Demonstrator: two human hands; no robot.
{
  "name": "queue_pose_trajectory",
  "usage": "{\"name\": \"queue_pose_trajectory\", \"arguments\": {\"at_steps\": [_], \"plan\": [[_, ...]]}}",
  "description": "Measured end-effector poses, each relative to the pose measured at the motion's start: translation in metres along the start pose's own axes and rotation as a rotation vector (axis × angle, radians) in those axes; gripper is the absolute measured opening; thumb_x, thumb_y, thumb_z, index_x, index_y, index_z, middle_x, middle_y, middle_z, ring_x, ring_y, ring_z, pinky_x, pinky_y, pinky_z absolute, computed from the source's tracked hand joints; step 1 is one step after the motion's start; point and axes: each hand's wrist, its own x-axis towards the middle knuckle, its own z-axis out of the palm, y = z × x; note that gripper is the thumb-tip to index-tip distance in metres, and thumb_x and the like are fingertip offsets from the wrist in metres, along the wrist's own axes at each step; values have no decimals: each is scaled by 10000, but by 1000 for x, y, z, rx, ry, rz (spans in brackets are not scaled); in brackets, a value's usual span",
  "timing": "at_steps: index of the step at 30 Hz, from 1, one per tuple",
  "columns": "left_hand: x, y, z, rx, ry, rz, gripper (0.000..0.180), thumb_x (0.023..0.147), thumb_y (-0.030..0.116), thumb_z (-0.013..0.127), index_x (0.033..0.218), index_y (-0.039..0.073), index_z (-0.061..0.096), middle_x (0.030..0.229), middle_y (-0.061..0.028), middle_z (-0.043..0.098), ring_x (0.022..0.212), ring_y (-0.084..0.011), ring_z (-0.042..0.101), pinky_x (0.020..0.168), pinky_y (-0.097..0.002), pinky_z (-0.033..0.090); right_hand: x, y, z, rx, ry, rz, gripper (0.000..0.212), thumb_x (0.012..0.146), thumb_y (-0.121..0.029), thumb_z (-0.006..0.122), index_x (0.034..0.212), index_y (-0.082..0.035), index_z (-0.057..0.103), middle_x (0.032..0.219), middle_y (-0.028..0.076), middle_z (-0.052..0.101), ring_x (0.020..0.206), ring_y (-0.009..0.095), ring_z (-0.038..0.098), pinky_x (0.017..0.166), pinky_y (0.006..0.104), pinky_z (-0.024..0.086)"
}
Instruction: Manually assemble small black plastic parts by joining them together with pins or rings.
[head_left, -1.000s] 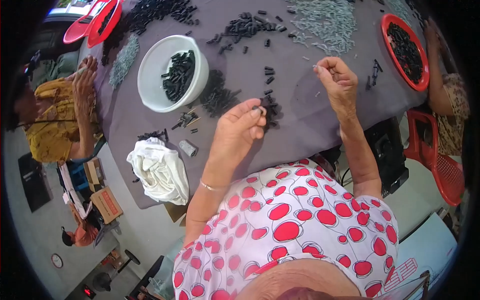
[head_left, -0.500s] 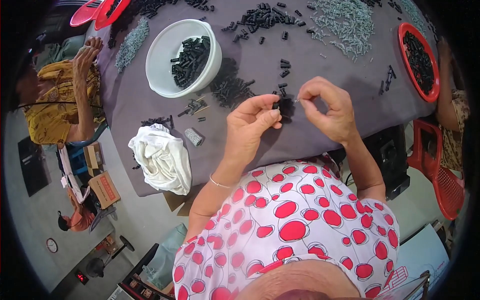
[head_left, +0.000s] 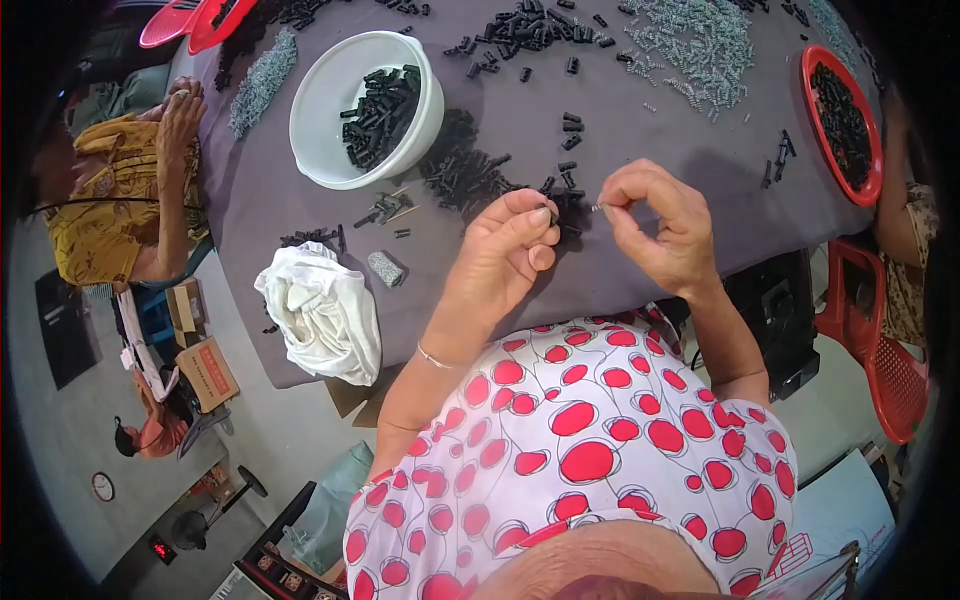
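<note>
My left hand (head_left: pixel 503 250) is closed, its thumb and fingers pinching a small black plastic piece (head_left: pixel 551 214) that they mostly cover. To its right, my right hand (head_left: pixel 662 228) pinches a tiny metal spring (head_left: pixel 598 207) between thumb and forefinger, with the end poking out toward the left hand. The two hands are apart, just above the table. Loose black plastic pieces (head_left: pixel 570 181) lie beyond and between them. Up and left stands a white bowl (head_left: pixel 436 120) partly filled with short black tubes (head_left: pixel 385 115). At the far right is a heap of springs (head_left: pixel 700 50).
On the purple-grey tablecloth (head_left: pixel 400 300) lie a white cloth (head_left: pixel 320 315), a grey speckled roll (head_left: pixel 385 270) and more black pieces (head_left: pixel 465 175). A red tray (head_left: pixel 873 150) of black parts sits at right. A person in yellow (head_left: pixel 110 210) sits at left, another (head_left: pixel 908 220) at right.
My left thumb has moved up over the black piece, hiding more of it, and the fingers have curled in. My right hand has shifted slightly right and down, still holding the spring.
</note>
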Motion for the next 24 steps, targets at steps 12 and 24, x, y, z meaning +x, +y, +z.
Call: {"name": "queue_pose_trajectory", "arguments": {"at_steps": [12,24], "plan": [[2,-7,9,-19,-13,-28,90,879,-4,599,961,26,621,880,-98,665,828,-197,677,629,-285,565,-2,-8,10,-65,58,-40,191,706,112,624,849,-3,570,795,86,588,630,160,587,568,255,480],[7,-9,2,20,-70,-9,94,888,4,591,978,14,618,902,-112,668,829,-192,675,650,-277,565,2,-11,9,-313,-38,-148,240,668,58,652,882,-37,600,829,90,610,744,273,607,628,348,476]]}}
